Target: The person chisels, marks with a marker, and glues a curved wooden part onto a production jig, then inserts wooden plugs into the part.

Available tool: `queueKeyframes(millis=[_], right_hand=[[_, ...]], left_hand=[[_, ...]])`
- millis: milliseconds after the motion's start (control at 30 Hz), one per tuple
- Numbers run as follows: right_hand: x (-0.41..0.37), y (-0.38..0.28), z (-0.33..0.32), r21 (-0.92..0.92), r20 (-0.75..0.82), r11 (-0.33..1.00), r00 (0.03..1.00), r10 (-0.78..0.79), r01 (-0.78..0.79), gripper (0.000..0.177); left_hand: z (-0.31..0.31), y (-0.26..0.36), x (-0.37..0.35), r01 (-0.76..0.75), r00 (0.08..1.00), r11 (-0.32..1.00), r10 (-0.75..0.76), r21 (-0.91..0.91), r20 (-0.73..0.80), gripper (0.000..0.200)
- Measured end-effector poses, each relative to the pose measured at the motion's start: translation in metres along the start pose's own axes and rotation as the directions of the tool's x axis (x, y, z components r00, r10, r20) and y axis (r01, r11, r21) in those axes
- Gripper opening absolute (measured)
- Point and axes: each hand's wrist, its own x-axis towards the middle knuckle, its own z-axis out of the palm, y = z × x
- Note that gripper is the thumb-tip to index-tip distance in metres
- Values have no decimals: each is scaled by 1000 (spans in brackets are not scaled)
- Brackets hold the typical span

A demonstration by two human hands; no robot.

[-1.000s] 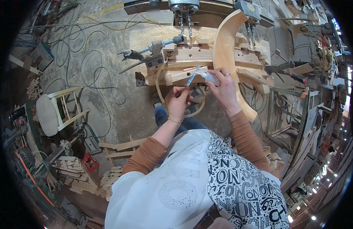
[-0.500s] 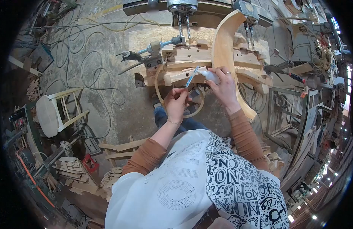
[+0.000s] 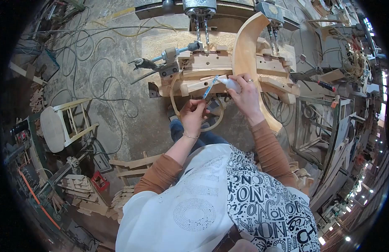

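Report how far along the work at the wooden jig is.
Done: the curved board sits in the jig. In hand: the right hand holds a white bottle, and the left hand pinches its blue nozzle. Left: nothing from the bottle visibly on the wood yet, as far as can be seen.

My right hand (image 3: pixel 246 94) grips a small white bottle (image 3: pixel 231 84) up against the wooden jig (image 3: pixel 207 63), right beside the curved board (image 3: pixel 245 46). A thin blue stick (image 3: pixel 210 87) angles down from the bottle, and my left hand (image 3: pixel 193 114) pinches its lower end.
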Motion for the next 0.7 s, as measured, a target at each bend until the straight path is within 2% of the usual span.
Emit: queueKeyframes(millis=[433, 533, 600, 633, 700], right_hand=[[1, 3, 1, 0, -10, 1000, 1000, 4, -4, 39], [4, 5, 2, 1, -58, 1000, 998, 19, -19, 38], [9, 9, -1, 115, -145, 993, 989, -6, 23, 37], [11, 11, -4, 102, -171, 995, 985, 1, 17, 37], [15, 18, -11, 296, -226, 955, 973, 49, 21, 38]], left_hand=[[-1, 0, -1, 2, 1000, 999, -1, 39, -13, 10], [-3, 0, -2, -6, 1000, 1000, 6, 30, -6, 10], [-2, 1, -2, 4, 1000, 999, -3, 53, -23, 10], [-2, -1, -2, -1, 1000, 999, 1, 54, 7, 10], [-5, -5, 0, -12, 999, 1000, 13, 25, -39, 10]])
